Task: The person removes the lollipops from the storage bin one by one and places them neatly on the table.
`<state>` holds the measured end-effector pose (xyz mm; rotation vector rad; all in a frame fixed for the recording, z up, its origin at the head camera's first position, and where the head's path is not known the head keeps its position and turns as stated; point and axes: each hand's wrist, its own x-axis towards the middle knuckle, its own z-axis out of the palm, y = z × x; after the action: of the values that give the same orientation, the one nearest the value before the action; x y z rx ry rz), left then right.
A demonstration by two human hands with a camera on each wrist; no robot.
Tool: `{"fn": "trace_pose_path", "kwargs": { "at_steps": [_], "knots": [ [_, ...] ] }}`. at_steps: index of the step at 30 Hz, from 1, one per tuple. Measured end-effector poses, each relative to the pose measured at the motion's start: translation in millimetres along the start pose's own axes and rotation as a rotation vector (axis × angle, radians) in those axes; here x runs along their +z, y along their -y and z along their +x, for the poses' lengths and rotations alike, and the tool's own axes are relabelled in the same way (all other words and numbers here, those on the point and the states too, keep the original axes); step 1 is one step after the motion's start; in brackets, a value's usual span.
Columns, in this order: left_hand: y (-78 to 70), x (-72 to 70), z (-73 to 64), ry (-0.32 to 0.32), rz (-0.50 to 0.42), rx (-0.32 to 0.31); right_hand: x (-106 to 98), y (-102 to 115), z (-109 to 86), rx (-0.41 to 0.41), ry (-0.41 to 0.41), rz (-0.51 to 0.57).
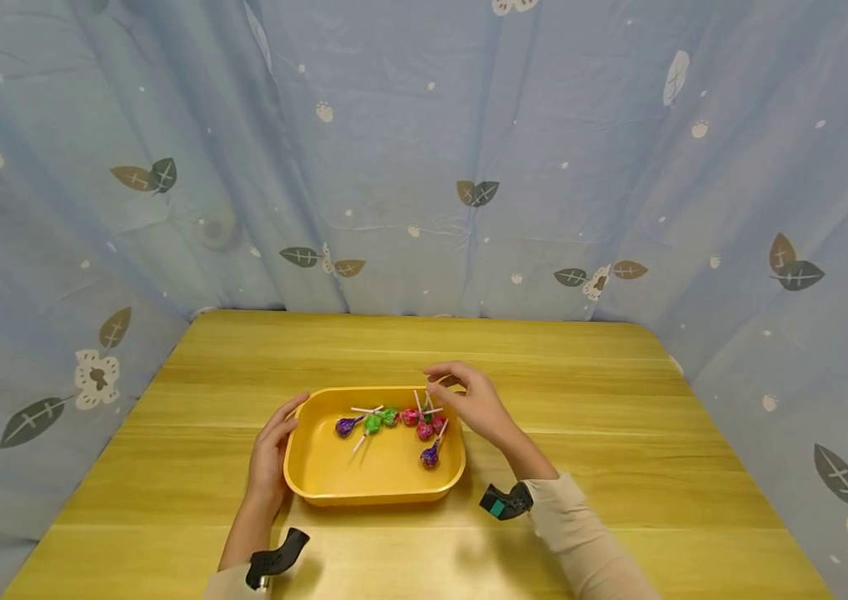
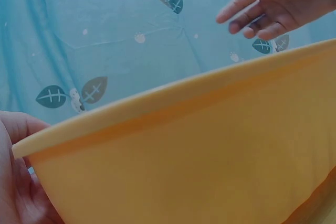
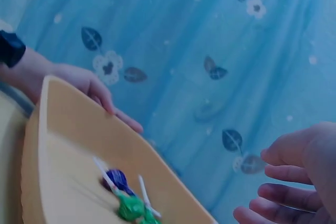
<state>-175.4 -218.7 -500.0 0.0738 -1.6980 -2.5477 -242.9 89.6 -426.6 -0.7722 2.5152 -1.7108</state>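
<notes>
A yellow plastic basket stands on the table with several wrapped lollipops inside. Along its left wall lies my left hand, fingers fairly straight against the outside just under the rim; the right wrist view shows this left hand too. My right hand hovers over the back right corner, fingers loosely bent and nothing between them. Below it are pink lollipops in a cluster, sticks up. A purple lollipop lies nearer the front right. Farther left are green lollipops and another purple lollipop.
The wooden table extends around the basket on all sides. Behind it and at both sides hangs a blue curtain with leaf and flower prints. Black wrist mounts sit on both forearms.
</notes>
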Motion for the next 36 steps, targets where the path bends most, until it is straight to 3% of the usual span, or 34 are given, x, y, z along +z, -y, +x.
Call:
{"fn": "trace_pose_path", "kwargs": {
  "at_steps": [5, 12, 20, 33, 36],
  "knots": [
    [0.6, -0.2, 0.0, -0.006, -0.007, 0.004, 15, 6, 5.6, -0.003, 0.090, 0.067],
    [0.2, 0.3, -0.6, -0.011, -0.008, 0.001, 37, 3, 14.3, 0.036, 0.174, 0.034],
    [-0.9, 0.7, 0.0, -0.015, 0.005, 0.001, 62, -7, 22.1, 0.131, 0.297, 0.205],
    [1.5, 0.3, 0.0, -0.005, 0.011, 0.017, 72, -9, 20.1, 0.121, 0.368, 0.039],
    [1.5, -0.2, 0.2, -0.008, 0.014, 0.020, 73, -11, 20.5, 0.080, 0.356, -0.054]
  ]
}}
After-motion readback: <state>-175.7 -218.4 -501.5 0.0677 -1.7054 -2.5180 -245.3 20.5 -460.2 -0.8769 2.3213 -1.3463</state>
